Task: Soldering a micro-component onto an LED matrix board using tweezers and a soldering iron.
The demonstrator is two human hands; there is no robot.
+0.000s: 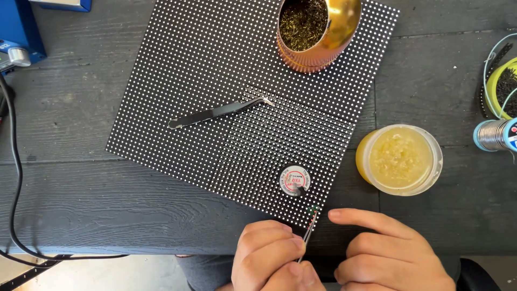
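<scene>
At the near edge of the dark wooden surface (64, 210), a person's left hand (272, 258) is pinching a thin metal probe (306, 237) between curled fingers, its tip meeting the near corner of a black LED matrix panel (177, 97), where tiny red and green points are showing. The right hand (393, 253) is resting beside it, holding nothing, forefinger extended toward that same corner. The probe looks light, stiff and slippery, best gripped low on the shaft as here; the panel appears rigid but fragile across its dotted face, so its bare edges seem the safest hold. Lying on the panel just beyond are a small round reel of wick (294, 180) and, farther up, black tweezers (218, 113). To the right, off the panel, an open jar of yellowish flux paste (401, 159) is sitting near a solder spool (493, 134). At the far edge, a copper-coloured tin of brass wool (315, 32) is standing on the panel.
</scene>
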